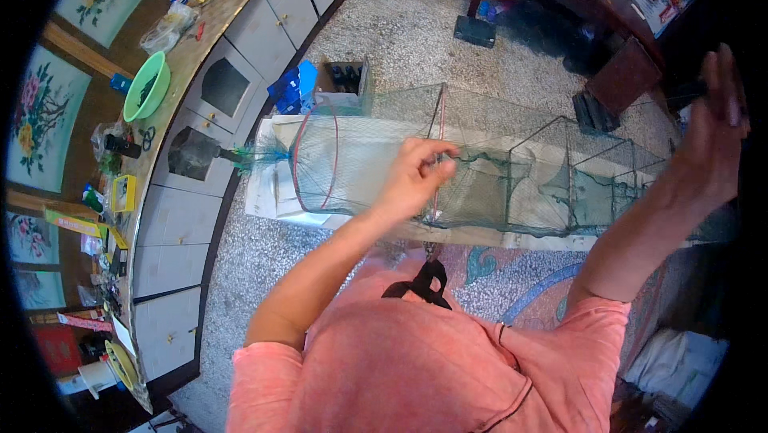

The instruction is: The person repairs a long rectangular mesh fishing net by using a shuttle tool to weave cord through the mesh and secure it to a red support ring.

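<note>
Green mesh: net [480, 193] lies across pale sheets [262, 185] in front of me, bunched end to my left. My left hand [418, 175] is curled, thumb and finger nearly meeting at a frame [442, 113]; can't tell if mesh is pinched. My right hand [724, 101] is raised far right, fingers mostly straight, by a dark thing [686, 94]; can't tell if I grasp it. I'd judge: steady the frame, pull gently, avoid snags. Count: one net, two hands, one bowl [162, 89]; bottles [346, 77] too small to count.

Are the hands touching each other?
No, the left hand is at the framed net trap, while the right hand is well off to the right.
</note>
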A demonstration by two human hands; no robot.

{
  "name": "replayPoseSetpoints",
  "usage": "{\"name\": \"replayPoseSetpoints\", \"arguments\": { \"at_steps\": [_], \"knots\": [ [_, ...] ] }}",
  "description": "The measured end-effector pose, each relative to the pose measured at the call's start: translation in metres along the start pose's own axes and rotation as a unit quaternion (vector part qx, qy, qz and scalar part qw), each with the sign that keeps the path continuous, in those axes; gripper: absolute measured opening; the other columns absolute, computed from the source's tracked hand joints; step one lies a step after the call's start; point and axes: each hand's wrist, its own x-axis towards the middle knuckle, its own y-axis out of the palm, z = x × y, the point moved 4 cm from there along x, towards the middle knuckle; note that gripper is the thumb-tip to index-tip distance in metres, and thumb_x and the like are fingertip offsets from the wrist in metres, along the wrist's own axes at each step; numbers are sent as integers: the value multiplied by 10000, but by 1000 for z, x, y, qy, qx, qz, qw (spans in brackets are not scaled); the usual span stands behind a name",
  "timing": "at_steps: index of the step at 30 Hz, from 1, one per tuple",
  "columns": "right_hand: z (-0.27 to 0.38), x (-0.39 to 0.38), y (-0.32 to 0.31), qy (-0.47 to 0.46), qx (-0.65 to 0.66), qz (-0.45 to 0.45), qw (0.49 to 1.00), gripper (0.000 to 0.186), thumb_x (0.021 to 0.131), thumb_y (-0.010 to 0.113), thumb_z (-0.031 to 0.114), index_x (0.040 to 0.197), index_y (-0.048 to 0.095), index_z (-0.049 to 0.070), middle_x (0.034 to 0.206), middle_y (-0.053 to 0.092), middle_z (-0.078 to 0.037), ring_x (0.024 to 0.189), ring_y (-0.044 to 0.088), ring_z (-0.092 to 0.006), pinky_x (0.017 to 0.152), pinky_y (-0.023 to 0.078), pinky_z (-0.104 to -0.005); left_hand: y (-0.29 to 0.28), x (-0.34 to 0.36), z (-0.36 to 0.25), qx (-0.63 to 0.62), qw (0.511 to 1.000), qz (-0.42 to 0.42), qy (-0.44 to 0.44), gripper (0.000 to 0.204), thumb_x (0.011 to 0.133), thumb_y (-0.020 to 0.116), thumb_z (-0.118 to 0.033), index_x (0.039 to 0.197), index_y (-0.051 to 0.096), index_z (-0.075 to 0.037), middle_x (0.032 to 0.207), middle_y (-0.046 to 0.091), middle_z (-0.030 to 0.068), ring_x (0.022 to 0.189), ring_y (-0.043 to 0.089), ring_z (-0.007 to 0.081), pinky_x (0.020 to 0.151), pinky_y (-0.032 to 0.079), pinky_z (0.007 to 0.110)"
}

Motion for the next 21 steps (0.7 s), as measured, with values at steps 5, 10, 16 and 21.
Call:
{"name": "replayPoseSetpoints", "arguments": {
  "at_steps": [5, 10, 16, 21],
  "knots": [
    [-10, -67, 69, 95, -17, 181, 979, 183, 835, 526, 44, 1015, 560, 39, 897, 602, -65, 822, 569, -141, 687, 452, -238, -34, 16, 14, -212, 964, -18, -162, 133, 892, 548, -226, 915, 573, -97, 906, 587, 19, 830, 550, 107, 691, 436, 233],
    [-53, -149, 108, 76, -163, 436, 882, 132, 687, 609, 9, 799, 601, 79, 790, 546, -75, 767, 519, -272, 650, 437, -367, -48, 44, 11, -301, 932, -32, -200, 126, 924, 495, -210, 895, 498, -88, 923, 597, 66, 716, 605, 136, 607, 460, 216],
    [-92, -196, 113, 135, -257, 408, 865, 52, 707, 617, 55, 752, 607, 78, 769, 534, -73, 805, 519, -279, 659, 433, -389, -45, 57, 24, -245, 951, 5, -190, 129, 936, 467, -187, 880, 482, -71, 929, 622, 100, 569, 528, 89, 493, 401, 199],
    [-103, -221, 123, 253, -124, 345, 895, 94, 699, 625, 61, 787, 593, 64, 792, 515, -101, 801, 504, -292, 699, 416, -377, -40, 55, 33, -215, 955, -4, -205, 111, 935, 457, -162, 876, 477, -70, 906, 627, 123, 517, 478, 76, 455, 370, 188]
  ]
}}
